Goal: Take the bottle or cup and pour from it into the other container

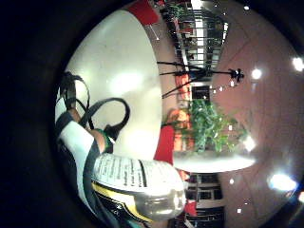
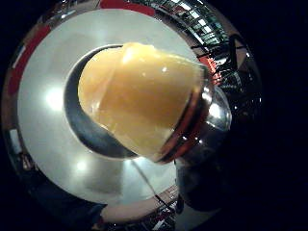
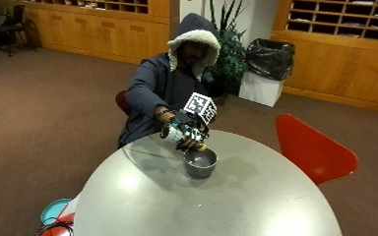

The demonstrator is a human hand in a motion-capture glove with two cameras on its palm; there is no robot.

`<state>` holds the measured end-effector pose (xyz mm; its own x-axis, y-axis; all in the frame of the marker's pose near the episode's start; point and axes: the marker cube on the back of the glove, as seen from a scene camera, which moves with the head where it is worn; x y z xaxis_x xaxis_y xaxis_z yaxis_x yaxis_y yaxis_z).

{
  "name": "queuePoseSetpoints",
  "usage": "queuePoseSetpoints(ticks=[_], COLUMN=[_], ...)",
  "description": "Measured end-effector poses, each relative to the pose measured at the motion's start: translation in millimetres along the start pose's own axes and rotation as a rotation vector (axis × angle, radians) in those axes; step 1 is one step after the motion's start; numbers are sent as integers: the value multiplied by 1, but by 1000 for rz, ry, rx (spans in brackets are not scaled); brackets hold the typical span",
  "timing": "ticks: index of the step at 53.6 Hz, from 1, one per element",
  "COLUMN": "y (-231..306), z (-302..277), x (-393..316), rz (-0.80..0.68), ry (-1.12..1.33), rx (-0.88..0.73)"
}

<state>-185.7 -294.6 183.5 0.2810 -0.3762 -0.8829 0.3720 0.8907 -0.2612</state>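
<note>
Desk [image 3: 241, 206]: round, white, carries metal cup [image 3: 200, 163].
Bottle [image 3: 176, 133]: tilted, yellow cap [image 2: 139, 98] over cup.
Hand [image 3: 188, 135]: fingers clamped round bottle.

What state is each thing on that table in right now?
Bottle: held, tipped over with its yellow cap pointing toward the cup.
Cup: upright on the table, mouth open, under the bottle's cap end.
Right hand: gripping the bottle above the cup.
Cap: seems on the bottle; no liquid visibly flowing.
</note>
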Motion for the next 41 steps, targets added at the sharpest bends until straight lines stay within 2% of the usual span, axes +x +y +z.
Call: queuePoseSetpoints(ticks=[7, 18, 41], y=[7, 5, 17], z=[-3, -2, 0], x=[-18, -5, 13], rz=[-1, -18, 48], ry=[6, -15, -70], rx=[-2, -7, 14])
